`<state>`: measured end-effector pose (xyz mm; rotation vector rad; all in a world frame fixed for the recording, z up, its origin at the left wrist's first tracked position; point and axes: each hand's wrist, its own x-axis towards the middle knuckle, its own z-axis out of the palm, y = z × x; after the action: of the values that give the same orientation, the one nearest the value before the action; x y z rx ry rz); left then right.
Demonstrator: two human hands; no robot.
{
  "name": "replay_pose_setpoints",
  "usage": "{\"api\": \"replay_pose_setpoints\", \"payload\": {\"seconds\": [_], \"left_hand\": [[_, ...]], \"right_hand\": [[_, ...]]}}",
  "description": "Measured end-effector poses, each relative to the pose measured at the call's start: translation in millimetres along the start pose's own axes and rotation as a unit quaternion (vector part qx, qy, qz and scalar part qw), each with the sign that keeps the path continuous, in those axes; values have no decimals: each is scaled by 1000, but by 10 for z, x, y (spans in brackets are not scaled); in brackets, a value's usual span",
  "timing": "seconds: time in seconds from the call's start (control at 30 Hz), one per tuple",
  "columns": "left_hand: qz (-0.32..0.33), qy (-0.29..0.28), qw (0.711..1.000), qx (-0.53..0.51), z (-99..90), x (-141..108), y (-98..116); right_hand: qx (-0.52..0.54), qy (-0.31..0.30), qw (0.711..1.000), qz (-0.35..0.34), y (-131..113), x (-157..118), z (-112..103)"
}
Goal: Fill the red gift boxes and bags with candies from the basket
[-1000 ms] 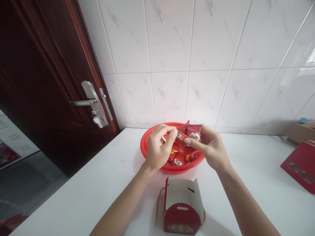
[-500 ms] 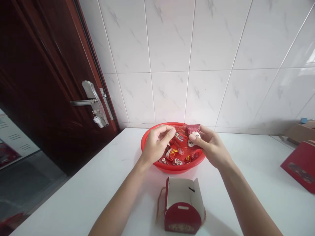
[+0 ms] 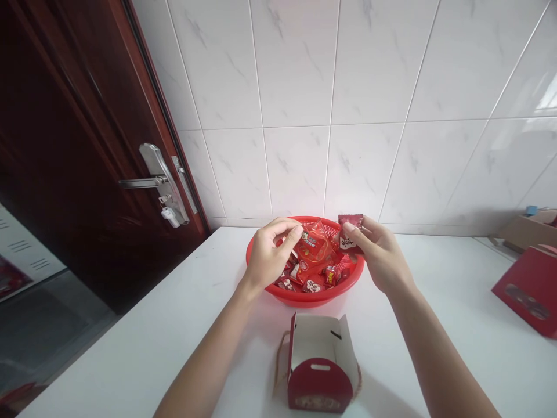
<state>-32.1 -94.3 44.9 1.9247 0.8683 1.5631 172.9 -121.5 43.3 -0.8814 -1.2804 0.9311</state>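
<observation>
The thumb and fingers of my left hand (image 3: 272, 252) are pinched together on the edge of a shiny orange-red candy packet (image 3: 315, 242), over the red plastic basket (image 3: 304, 301). My right hand (image 3: 383, 252) grips a dark red wrapped candy (image 3: 351, 232) with white lettering, thumb across its front, above the basket's right rim. Several wrapped candies (image 3: 312, 285) lie inside the basket, partly hidden by the packet and my left hand. Nearer to me stands an open dark red gift box (image 3: 321, 383) with a pale inside and a twine handle.
On the right lies another dark red box (image 3: 528, 293) with an oval window, in front of a brown cardboard box (image 3: 528, 232). A tiled wall (image 3: 296, 168) borders the white table (image 3: 183, 325) at the back. A dark wooden door (image 3: 87, 145) with a metal handle is on the left.
My hands have drawn apart: the right hand has moved right with the dark red candy, the left slightly left with the orange-red packet. The view has shifted a little.
</observation>
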Motion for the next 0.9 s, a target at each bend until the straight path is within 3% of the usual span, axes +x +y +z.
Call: {"api": "replay_pose_setpoints", "payload": {"seconds": [0.23, 0.47, 0.7, 0.9], "left_hand": [[8, 2, 1000, 24, -3, 1, -41], [68, -4, 990, 124, 35, -42, 55], [105, -23, 982, 154, 63, -122, 185], [105, -10, 987, 124, 52, -147, 255]], "right_hand": [[31, -53, 996, 61, -43, -27, -24], [39, -108, 990, 78, -51, -66, 24], [0, -98, 994, 57, -95, -119, 150], [28, -93, 994, 43, -144, -145, 125]]}}
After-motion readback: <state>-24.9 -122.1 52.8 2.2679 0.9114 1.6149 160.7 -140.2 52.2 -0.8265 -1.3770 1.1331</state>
